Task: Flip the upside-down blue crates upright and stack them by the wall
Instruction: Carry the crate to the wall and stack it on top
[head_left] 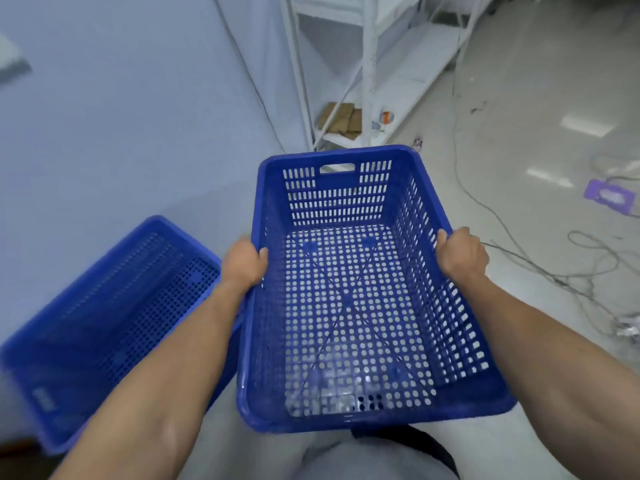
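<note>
Between our two bare forearms we carry a blue perforated plastic crate (337,206), upright with its open side facing up at us, its hole-punched bottom and slotted walls in plain sight and a handle cut-out in the far end wall. Our left hand (242,263) grips the left long rim, fingers (262,253) hooked over the edge into the crate and the rest of the hand wrapped outside it. Our right hand (462,252) grips the opposite long rim in the same manner, fingers curled tightly round the edge. Down to the left, on the pale floor (536,98) just beside the light blue wall (121,116), sits a second blue perforated crate (114,306), also open side up and somewhat blurred; whether more crates are nested under it we cannot tell. Our left forearm crosses in front of its near corner. Beyond the held crate stands a white metal shelving rack (370,64) with brown cardboard pieces (341,121) on its lowest shelf. Grey cables (485,209) trail over the floor at right, near a flat purple object (607,195).
</note>
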### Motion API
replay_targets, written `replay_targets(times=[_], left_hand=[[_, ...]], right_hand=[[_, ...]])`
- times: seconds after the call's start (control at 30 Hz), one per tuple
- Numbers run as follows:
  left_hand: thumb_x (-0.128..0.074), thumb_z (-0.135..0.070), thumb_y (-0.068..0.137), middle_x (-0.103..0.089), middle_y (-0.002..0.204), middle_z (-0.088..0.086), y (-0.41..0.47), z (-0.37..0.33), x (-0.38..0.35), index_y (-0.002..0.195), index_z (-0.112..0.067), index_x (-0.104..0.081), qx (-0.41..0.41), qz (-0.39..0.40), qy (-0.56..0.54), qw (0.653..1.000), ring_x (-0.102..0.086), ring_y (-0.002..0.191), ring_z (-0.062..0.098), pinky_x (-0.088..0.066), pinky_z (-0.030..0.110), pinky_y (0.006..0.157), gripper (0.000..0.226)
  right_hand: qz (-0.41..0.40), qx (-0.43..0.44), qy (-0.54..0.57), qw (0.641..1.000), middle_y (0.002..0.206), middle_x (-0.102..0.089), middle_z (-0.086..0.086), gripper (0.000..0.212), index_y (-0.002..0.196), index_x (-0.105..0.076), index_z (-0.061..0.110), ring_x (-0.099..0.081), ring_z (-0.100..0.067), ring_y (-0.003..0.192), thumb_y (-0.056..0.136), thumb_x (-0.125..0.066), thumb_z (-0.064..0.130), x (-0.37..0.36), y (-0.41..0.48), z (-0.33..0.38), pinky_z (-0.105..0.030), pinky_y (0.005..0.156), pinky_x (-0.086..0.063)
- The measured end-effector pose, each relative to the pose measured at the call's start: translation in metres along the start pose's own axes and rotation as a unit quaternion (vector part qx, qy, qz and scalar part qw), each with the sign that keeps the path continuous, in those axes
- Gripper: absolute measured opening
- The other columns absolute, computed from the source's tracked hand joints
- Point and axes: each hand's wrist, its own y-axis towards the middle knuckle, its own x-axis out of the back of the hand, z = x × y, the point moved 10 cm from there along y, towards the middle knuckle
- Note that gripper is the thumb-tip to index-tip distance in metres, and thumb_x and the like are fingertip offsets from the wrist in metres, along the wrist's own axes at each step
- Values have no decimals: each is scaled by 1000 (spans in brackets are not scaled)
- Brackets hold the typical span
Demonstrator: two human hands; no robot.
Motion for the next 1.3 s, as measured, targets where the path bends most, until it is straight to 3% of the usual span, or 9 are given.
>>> replay_targets(times=[0.17,0.33,0.47,0.63,0.77,0.93,1.07,1.3], left_hand=[[-53,-35,95,-61,112,22,-32,70,69,111,1,-53,53,-60,-64,995,-53,87,33,-44,37,71,40],[-53,-35,94,-61,114,21,-72,134,138,110,1,-55,77,-119,-93,986,-56,101,37,-41,36,75,39],[-55,-35,92,-64,103,17,-111,193,183,103,0,-58,112,-172,-115,972,-53,81,30,-42,34,69,37],[-56,-31,91,-65,94,13,-173,270,227,97,0,-61,163,-234,-126,950,-54,78,30,-43,32,71,33],[-59,-28,90,-66,92,18,-219,321,255,92,1,-60,219,-269,-118,931,-56,81,34,-41,32,69,29],[-57,-29,91,-68,99,19,-256,362,267,95,0,-63,289,-290,-112,905,-60,84,37,-42,32,69,30],[-54,-31,92,-70,98,16,-260,383,253,99,-3,-67,327,-277,-115,896,-55,75,27,-42,31,67,32],[-52,-43,94,-67,90,11,-265,395,201,90,-5,-64,443,-239,-111,857,-57,72,26,-45,33,63,40]], right_hand=[[-20,93,-11,995,109,-64,-26,46,112,-54,-4,-60,-43,98,101,-38,38,33,-30,87,-44,80,-45],[-32,168,1,985,102,-66,-23,44,102,-59,-3,-61,-39,90,99,-38,35,65,-76,172,-40,72,-42],[-39,230,19,972,99,-67,-23,42,96,-62,-1,-59,-37,84,99,-41,35,80,-122,235,-40,71,-42],[-24,316,27,948,109,-67,-26,46,107,-64,-5,-63,-43,101,99,-42,35,74,-188,319,-45,84,-50],[5,373,30,927,104,-68,-23,43,101,-66,-2,-64,-40,95,99,-43,33,51,-230,377,-40,77,-48],[50,411,37,909,92,-67,-21,39,86,-60,0,-58,-35,78,98,-44,34,6,-254,433,-36,67,-40],[80,443,34,892,75,-58,-14,42,81,-59,-1,-55,-32,70,97,-44,34,-32,-257,474,-37,64,-42],[131,528,-18,839,80,-56,-15,41,87,-51,-1,-51,-31,72,100,-42,37,-95,-258,546,-36,65,-41]])
